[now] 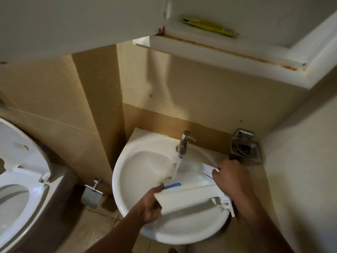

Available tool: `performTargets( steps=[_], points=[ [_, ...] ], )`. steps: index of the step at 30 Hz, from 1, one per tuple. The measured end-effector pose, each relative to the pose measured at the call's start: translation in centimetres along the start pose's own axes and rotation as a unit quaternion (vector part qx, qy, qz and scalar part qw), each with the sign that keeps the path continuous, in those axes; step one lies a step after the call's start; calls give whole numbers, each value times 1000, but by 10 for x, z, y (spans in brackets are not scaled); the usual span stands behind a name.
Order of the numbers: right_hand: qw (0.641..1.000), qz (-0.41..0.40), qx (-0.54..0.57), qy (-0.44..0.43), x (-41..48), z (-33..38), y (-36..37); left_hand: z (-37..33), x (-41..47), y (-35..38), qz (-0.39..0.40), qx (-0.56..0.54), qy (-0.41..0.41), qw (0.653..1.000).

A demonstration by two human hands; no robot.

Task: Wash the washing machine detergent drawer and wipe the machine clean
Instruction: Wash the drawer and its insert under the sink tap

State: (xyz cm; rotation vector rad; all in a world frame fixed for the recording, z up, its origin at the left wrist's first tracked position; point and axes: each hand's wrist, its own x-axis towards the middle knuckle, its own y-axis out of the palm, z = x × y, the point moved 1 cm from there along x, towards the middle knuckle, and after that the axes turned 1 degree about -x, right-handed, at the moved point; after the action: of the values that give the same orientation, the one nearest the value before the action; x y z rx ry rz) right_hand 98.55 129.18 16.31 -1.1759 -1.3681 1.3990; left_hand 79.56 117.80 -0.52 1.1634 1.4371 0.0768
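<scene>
clamping the boxy white plastic drawer [186, 199], your left grip [151, 207] and right grip [228, 178] hold its ends. glossy round basin [138, 161] beneath.

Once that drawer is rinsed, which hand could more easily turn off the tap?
Probably the right hand: it holds the far end of the drawer, close beside the tap, while the left hand grips its front end nearer the person, farther from the tap.
</scene>
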Motion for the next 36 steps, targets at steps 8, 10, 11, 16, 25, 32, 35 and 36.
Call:
performTargets(
  steps=[8, 10, 11, 16, 25, 32, 35, 36],
  points=[
    [995, -86, -46, 22, -9, 38, -32, -27, 20, 10, -12, 116, -9, 993],
    [993, -98, -62, 4, -10, 51, -40, -26, 26, 5, -1, 93, -5, 996],
    [993, -98, -66, -8, -10, 58, -42, -22, 29, 5, 7, 78, -10, 997],
    [992, -98, -68, -42, -8, 76, -50, -6, 35, 8, -5, 84, -9, 996],
    [994, -111, -17, -7, -8, 58, -31, -19, 33, 6, -3, 26, -42, 999],
    [958, -89, 224, 155, -39, 1, 43, -51, -6, 20, -52, 112, 51, 991],
    [947, -68, 262, 172, -51, -9, 71, -60, -27, 26, -56, 151, 82, 983],
    [944, -55, 275, 175, -51, -12, 78, -61, -31, 26, -67, 157, 86, 982]
  ],
)
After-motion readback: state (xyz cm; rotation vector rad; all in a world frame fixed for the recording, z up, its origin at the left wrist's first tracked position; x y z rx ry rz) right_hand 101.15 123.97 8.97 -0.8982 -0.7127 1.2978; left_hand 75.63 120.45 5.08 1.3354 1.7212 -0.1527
